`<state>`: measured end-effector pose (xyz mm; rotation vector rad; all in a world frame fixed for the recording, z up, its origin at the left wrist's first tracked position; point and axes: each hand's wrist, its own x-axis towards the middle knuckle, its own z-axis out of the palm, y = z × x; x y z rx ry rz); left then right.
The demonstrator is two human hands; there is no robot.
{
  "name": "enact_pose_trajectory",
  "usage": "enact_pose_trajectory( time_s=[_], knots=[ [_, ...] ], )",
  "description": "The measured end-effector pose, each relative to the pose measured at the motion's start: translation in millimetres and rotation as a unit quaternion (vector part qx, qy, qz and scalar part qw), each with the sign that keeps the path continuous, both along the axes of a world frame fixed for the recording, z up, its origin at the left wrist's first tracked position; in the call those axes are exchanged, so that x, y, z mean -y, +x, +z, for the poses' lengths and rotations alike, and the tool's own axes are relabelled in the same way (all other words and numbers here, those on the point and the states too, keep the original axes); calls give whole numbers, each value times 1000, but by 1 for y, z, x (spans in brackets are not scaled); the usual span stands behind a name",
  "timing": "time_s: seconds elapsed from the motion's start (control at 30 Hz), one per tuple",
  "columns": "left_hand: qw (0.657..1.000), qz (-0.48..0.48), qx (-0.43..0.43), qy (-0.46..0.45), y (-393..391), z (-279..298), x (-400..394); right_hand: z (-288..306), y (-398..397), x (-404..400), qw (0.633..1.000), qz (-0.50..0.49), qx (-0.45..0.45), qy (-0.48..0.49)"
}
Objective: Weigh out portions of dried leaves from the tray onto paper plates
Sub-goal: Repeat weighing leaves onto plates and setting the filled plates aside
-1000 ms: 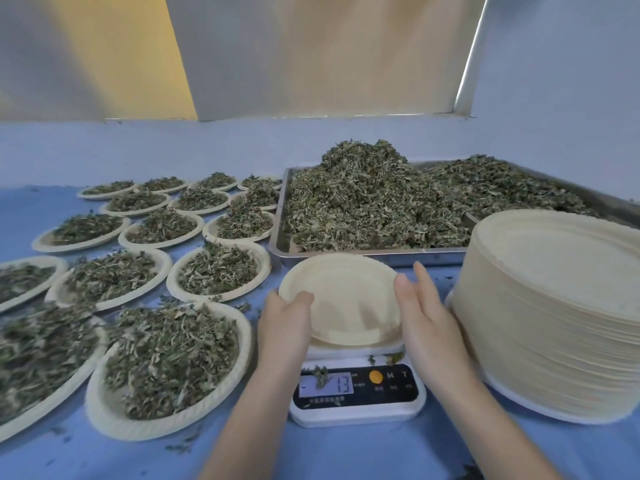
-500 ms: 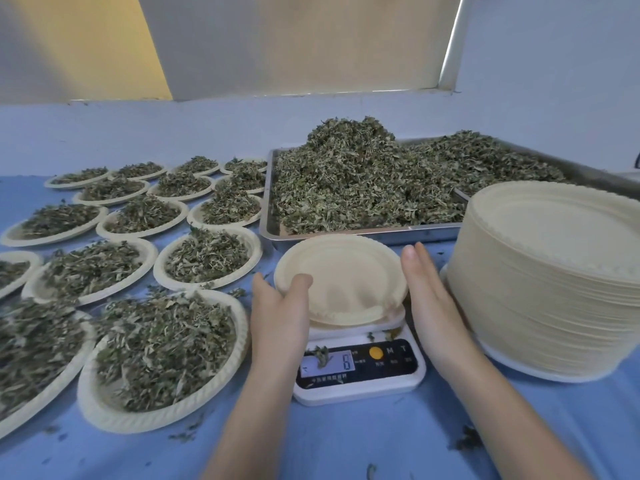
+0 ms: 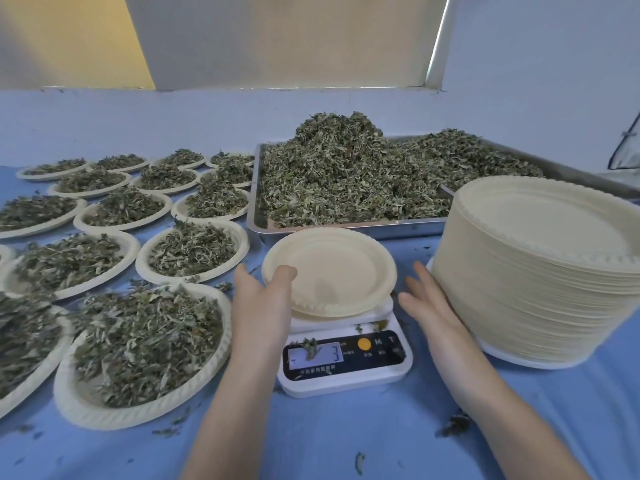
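Left hand (image 3: 261,303) grips the empty plate (image 3: 336,271) on the scale (image 3: 346,362), thumb over the rim; right hand (image 3: 429,306) hovers beside it, fingers straight and apart. Tray (image 3: 346,228) lies beyond the fingertips.

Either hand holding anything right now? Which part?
The left hand holds the empty paper plate on the scale by its left rim, thumb on top. The right hand is open beside it, holding nothing.

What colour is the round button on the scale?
Orange-yellow, on the black panel of the scale; the head view shows the button best.
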<state>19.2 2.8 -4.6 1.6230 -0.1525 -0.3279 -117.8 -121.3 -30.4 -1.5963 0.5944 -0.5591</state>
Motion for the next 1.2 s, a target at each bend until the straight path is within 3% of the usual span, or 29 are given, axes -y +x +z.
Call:
enact_pose_trajectory(
  time_s=[0.4, 0.73, 1.2],
  knots=[
    [1000, 10, 1, 3, 2, -1, -4, -7, 2, 9, 994, 77, -66, -31],
    [999, 20, -18, -17, 7, -6, -6, -2, 2, 25, 985, 156, -65, -32],
    [999, 21, 47, 16, 6, -6, -6, -2, -3, 6, 997, 63, -17, -39]
  ],
)
